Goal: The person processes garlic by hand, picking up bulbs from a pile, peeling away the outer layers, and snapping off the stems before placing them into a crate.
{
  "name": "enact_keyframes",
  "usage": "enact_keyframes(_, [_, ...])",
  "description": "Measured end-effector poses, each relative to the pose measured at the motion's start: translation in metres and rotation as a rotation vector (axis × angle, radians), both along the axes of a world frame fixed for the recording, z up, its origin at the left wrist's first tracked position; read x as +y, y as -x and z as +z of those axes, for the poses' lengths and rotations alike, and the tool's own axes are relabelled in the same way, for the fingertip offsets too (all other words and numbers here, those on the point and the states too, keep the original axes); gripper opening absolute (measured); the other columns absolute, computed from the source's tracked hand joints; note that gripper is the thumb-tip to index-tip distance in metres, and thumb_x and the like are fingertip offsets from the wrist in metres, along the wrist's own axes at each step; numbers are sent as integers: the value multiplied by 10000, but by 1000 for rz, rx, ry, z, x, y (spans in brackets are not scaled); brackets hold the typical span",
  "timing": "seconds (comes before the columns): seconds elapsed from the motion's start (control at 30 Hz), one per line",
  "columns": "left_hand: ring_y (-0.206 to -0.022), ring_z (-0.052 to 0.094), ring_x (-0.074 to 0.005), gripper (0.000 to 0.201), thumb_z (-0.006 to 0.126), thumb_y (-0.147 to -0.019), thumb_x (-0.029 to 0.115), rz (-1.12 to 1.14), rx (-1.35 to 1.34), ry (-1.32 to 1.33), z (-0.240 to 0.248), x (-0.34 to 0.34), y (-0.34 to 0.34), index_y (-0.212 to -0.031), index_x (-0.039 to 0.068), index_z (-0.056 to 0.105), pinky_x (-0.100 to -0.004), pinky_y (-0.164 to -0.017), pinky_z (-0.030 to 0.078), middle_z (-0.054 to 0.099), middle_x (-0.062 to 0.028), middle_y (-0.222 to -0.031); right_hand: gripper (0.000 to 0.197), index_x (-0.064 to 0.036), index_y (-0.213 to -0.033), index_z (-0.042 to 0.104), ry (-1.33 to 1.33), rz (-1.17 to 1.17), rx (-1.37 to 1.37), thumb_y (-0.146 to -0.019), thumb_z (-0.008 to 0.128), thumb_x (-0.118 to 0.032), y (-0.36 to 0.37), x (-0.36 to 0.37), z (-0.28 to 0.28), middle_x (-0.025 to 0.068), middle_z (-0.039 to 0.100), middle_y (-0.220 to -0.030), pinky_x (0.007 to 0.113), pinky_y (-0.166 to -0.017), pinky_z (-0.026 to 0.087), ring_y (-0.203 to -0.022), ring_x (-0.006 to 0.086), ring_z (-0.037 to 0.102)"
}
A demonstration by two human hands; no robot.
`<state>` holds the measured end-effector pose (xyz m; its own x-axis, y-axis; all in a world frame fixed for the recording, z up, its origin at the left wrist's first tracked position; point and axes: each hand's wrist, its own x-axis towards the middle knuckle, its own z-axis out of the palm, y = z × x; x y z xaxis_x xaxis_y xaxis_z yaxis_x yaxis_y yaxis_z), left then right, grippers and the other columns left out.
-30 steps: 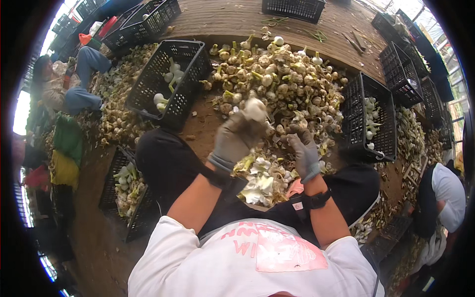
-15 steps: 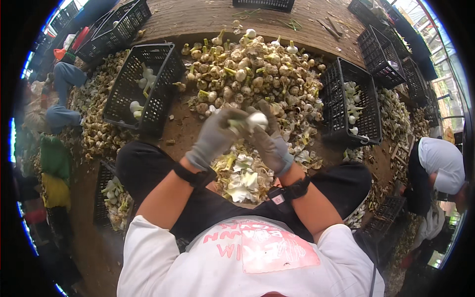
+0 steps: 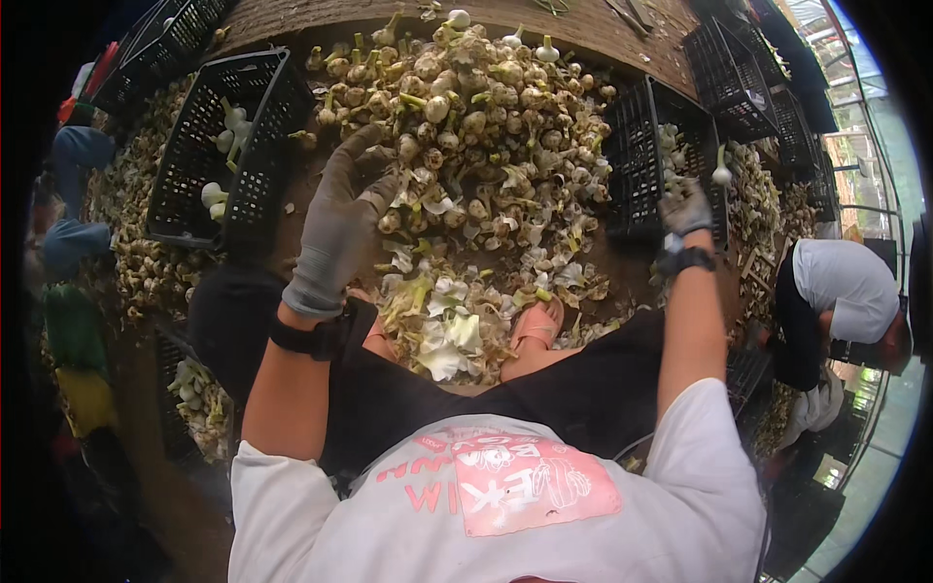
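Observation:
My left hand point(image 3: 348, 214), in a grey work glove, hovers at the left side of a heap of garlic bulbs point(image 3: 476, 126). Its fingers and thumb are spread, with nothing in them. My right hand point(image 3: 686, 208), gloved and slightly blurred, is over the near part of the right black crate point(image 3: 637, 146), its fingers loosely bent. Just beyond it, at the crate's right side, is a clean white garlic bulb point(image 3: 721, 175) with its stem upward, apart from the fingers. More trimmed bulbs lie inside that crate, partly hidden by its wall and my hand.
Peeled skins and stem scraps point(image 3: 452, 335) lie between my feet. Another black crate point(image 3: 243, 146) with a few white bulbs stands left of the heap. Wooden boards point(image 3: 321, 19) run behind it. A person in a white shirt point(image 3: 846, 287) bends over at the right.
My hands have parted from the white bulb they held together. The right swung out to the right crate and let the bulb go; the left moved left, fingers spreading. The view shifted too.

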<state>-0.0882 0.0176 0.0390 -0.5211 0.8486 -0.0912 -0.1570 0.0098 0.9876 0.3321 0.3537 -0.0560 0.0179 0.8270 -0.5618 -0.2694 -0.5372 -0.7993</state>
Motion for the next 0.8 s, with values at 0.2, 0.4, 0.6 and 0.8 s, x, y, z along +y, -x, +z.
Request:
enact_keyframes(0.2, [-1043,520,-130,478,520,-900,-34,-1,52,74,6,7,-2,-1356,27,389,-254,-921,433,534,-57,-1154,211,-113,-882,610,-102,863,-617,-782,677,-287,62,-65,-171,7,564,-748,295,-501,398,-589,122,490])
enact_keyframes(0.4, [-1071,513,-126,478,548,-898,3,-80,57,186,-7,-5,-7,-1352,30,402,-270,-947,424,532,-44,-1183,914,-52,-1447,258,-3,1155,-1272,-778,544,-606,161,-208,-234,234,187,-1502,379,-1137,179,-1388,381,181])
enact_keyframes(0.6, [-1144,493,-137,473,524,-877,-62,-155,20,186,-8,3,-11,-1332,9,418,-282,-987,403,514,-66,-1261,735,-54,-1389,378,-265,2062,-1017,-834,477,-527,220,-350,-203,232,417,-1381,462,-1062,310,-1285,374,391])
enact_keyframes(0.8, [-1143,501,-149,474,533,-864,-71,-239,137,198,-14,19,-10,-1321,-3,428,-285,-979,407,523,-77,-1242,574,-77,-1294,515,-215,2439,-642,-817,533,-395,225,-274,-142,153,557,-1272,422,-916,457,-1089,328,573])
